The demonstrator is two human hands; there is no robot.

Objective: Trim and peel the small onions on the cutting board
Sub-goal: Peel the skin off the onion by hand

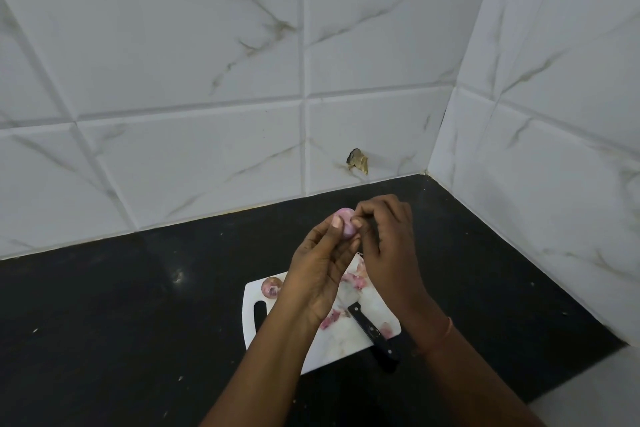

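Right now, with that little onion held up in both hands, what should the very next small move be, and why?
Probably pull the skin away: the left hand holds the onion above the cutting board and the right hand pinches at its side. The knife lies unused among peels.

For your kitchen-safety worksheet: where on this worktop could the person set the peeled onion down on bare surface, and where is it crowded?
Free: the black counter left of the cutting board, and the strip between board and tiled wall. Crowded: the board itself, with peel scraps, the knife and another onion. Both hands hold the onion above it.
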